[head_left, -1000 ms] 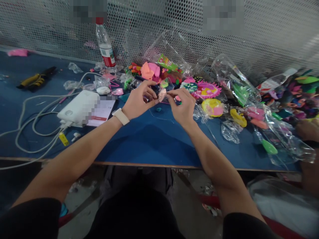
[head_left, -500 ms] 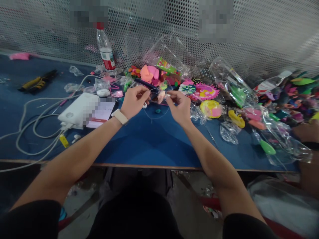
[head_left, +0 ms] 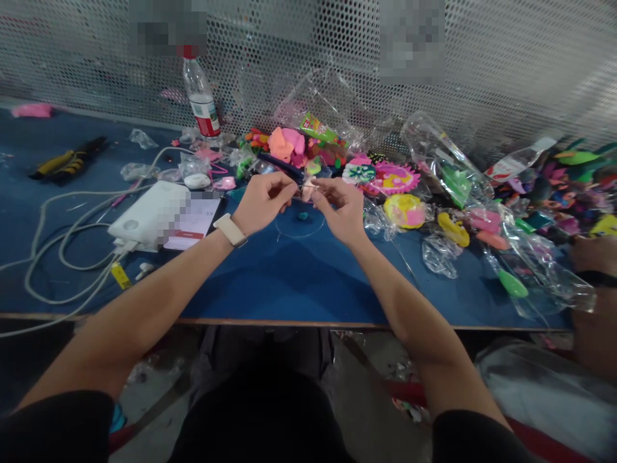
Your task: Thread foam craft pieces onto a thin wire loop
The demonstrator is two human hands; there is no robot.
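Note:
My left hand (head_left: 267, 200), with a pale band on its wrist, pinches with its thumb and forefinger over the middle of the table. A thin clear thread (head_left: 303, 236) hangs in a loose loop between it and my right hand (head_left: 342, 207). The right fingers are also closed in a pinch, close to the left fingertips. What lies right between the fingertips is too small to make out. Just behind them is a small pale pink piece (head_left: 308, 188). A teal bit (head_left: 303, 216) lies on the blue tabletop (head_left: 289, 283) below the hands.
Left are a white power bank (head_left: 147, 215) with cables, a phone (head_left: 195, 222), pliers (head_left: 70, 161) and a bottle (head_left: 202, 106). Colourful foam pieces (head_left: 405, 211) and clear plastic wrappers (head_left: 438, 254) crowd the back and right. Another person's arm (head_left: 595, 257) is at the right edge.
My hands have come closer together, the left moving right toward the right fingertips. The thread's loop now hangs wider and rounder below them. The view has shifted slightly.

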